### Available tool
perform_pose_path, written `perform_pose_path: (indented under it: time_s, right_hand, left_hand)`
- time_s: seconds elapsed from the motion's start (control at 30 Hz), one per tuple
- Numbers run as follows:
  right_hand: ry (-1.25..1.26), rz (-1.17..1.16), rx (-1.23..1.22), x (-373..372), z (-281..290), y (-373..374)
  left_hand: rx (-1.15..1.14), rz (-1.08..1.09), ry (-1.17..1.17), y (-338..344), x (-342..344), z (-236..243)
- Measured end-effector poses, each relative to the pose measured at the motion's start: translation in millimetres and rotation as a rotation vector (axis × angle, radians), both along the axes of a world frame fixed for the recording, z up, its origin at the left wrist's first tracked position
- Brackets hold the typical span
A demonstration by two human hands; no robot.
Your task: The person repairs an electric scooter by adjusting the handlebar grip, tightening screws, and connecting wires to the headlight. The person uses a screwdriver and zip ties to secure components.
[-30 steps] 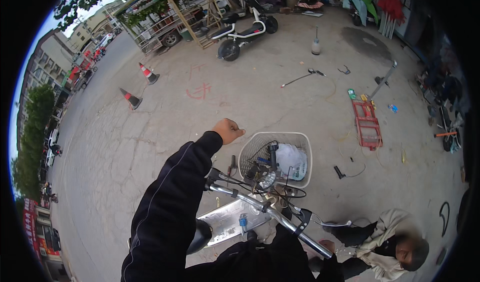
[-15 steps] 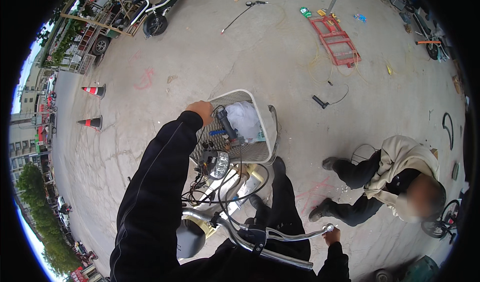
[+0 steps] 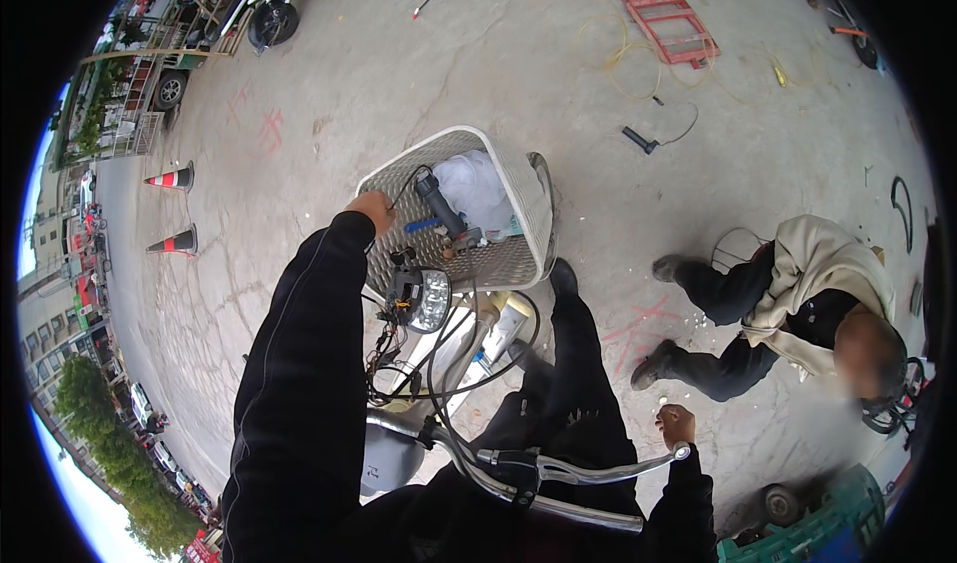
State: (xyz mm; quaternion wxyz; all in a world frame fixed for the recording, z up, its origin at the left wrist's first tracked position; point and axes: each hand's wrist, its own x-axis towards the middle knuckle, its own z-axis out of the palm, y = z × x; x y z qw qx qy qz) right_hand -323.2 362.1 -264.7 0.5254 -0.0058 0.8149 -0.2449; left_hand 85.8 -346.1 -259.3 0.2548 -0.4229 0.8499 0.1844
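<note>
My left hand is closed at the left edge of a pale woven basket. A thin black cable meets its fingertips and runs to a black handlebar grip in the basket. A white plastic bag and a blue-handled tool lie there too. My right hand, fingers curled, is held just beyond the tip of the silver brake lever. What it holds, if anything, is too small to make out. Bare silver handlebars and a loose headlight with hanging wires sit between my arms.
A seated person in a beige top is at the right. On the ground lie a black tube with a cord, a red metal frame and yellow hose. Two traffic cones stand at left, a green crate at lower right.
My view has shifted, so the ground objects sit higher. My right hand has moved from the lever's tip to just beyond it. The left hand stays at the basket's edge, slightly further in.
</note>
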Motion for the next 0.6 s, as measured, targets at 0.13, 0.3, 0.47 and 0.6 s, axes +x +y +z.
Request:
perform_pose_path:
  time_s: [0.13,0.3,0.47,0.6]
  right_hand:
    - [0.03,0.015,-0.046,-35.9,6.1,-13.6]
    - [0.198,0.137,-0.264,-98.6,41.9,-75.5]
    - [0.261,0.246,-0.49,-115.2,120.6,-196.4]
    - [0.215,0.417,-0.702,-90.1,198.0,-312.8]
  left_hand:
    - [0.095,0.028,0.205,-7.3,-10.4,73.0]
    - [0.219,0.102,0.35,20.1,-30.2,181.2]
    - [0.109,0.188,0.683,57.0,-38.2,262.8]
    - [0.063,0.259,0.834,86.6,-42.7,319.1]
